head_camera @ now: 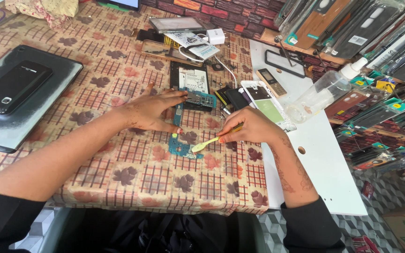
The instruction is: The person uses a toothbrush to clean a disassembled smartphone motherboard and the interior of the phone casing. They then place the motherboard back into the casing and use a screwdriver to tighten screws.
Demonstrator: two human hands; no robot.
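Checked leaf-print tablecloth [118, 159] covers the table, largest thing in view. Far left on it lies a big grey tablet [5, 122] with a black phone [12, 86] resting on top, well apart from the hands. White board [315, 159] sits to the right, carrying a clear plastic bottle [322, 93] lying tilted and a white phone frame [266, 103]. Rows of packaged phone cases [371, 28] hang far right. Opened phone body [189, 82] lies just beyond the hands; white charger with cable [214, 37] further back. Left hand [148, 112] lies flat-ish, fingers spread, thumb and fingertips pinning a blue circuit board [180, 146] at its top edge, near centre of the cloth. Right hand [251, 126] pinches a yellow-handled brush [212, 140], bristle end touching the board's right side. Small loose parts are scattered near the opened phone, too small to tell.
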